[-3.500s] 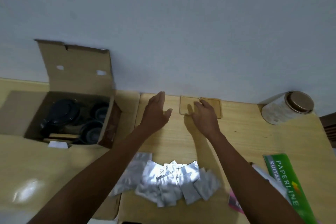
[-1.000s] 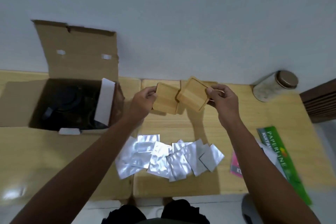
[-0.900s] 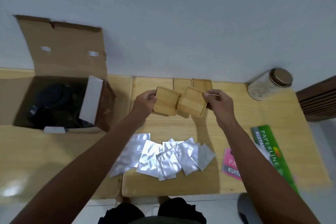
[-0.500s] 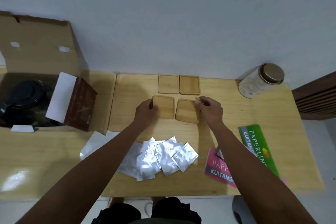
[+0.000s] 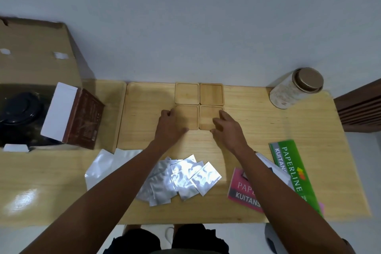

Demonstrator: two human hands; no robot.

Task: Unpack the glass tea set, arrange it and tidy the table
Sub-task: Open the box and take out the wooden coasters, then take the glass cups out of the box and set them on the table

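jar (image 5: 292, 90): far right corner of my table, lying tipped on its side with a bronze-ish lid, whitish stuff inside
green booklet (image 5: 294, 173): right side, says PAPERLINE, running near to far along the edge
pink booklet (image 5: 241, 189): just left of the green one, near edge, partly hidden so I only read "KUITANS"
wall (image 5: 185, 16): plain pale grey, right behind the table
dark slatted wood thing (image 5: 360, 109): far right, past the table end, can't tell what it is

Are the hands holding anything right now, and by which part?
Nothing is lifted. The left hand touches the near-left coaster at its left edge; the right hand rests on the near-right coaster at its right side. Both coasters lie flat.
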